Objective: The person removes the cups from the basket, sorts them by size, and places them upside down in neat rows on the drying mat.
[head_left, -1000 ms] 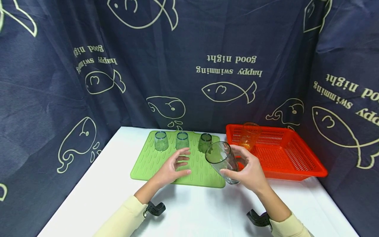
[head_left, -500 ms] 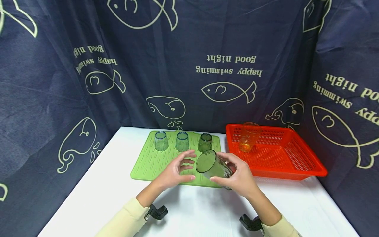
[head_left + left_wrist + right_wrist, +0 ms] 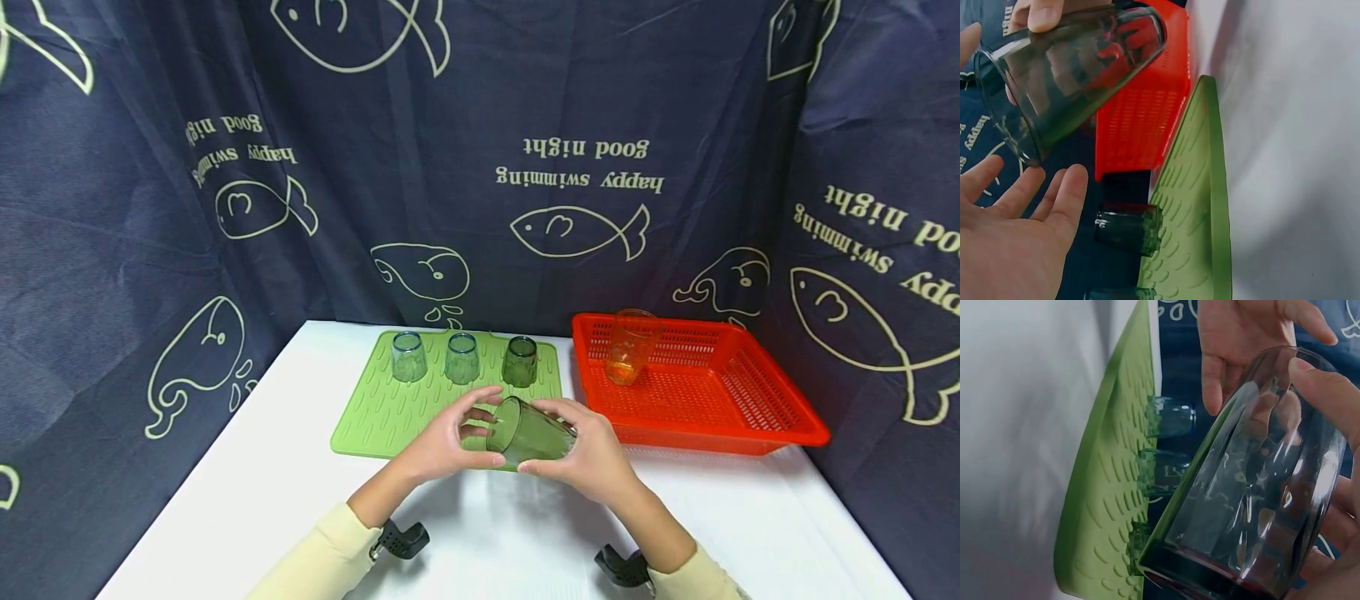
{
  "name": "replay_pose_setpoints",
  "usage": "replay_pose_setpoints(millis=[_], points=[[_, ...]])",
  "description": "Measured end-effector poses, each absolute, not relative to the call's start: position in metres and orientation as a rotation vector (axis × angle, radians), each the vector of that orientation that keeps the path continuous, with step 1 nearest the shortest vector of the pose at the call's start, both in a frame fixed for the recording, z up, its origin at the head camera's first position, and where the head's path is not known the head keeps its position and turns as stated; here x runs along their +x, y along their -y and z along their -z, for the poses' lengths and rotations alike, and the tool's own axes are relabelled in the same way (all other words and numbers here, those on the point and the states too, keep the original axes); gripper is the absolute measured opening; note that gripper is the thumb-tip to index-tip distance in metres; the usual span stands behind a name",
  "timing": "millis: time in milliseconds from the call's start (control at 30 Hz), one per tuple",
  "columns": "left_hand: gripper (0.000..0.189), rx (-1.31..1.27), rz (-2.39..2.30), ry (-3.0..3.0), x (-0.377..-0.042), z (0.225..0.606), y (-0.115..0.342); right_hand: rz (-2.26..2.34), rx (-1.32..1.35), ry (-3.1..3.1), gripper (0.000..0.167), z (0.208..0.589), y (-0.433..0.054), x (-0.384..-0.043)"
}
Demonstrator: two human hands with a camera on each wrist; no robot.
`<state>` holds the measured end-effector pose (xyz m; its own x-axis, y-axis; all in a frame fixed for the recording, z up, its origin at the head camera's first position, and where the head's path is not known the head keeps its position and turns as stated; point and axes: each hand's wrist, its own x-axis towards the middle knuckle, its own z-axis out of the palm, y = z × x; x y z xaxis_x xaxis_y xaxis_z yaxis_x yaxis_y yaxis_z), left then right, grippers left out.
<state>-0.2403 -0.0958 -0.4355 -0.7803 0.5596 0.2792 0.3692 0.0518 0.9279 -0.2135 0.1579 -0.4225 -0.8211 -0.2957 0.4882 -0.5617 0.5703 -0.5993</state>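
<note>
Right hand (image 3: 591, 454) clamped round glass (image 3: 529, 433), above near edge of mat (image 3: 371, 425); left hand (image 3: 446, 442) spread; handover, I judge; wants left grip next.

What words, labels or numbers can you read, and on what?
"happy swimming": upside down, three times on the navy curtain in the head view.
"good night": upside down, alongside each.
No readable text shows on the held glass, other glasses, green mat or red basket.
</note>
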Motion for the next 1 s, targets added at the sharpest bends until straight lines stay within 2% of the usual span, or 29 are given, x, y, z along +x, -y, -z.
replay_pose_setpoints(millis=[467,1000], points=[[0.091,0.97,-1.761,-2.24,-0.2396,0.4397,0.09,-0.989,0.733,2.493,0.079,0.4231,-0.1518,-0.2126],[0.078,1.01,-1.811,-2.309,-0.2389,0.4419,0.0899,-0.947,0.77,2.491,0.081,0.4207,-0.15,-0.2122]])
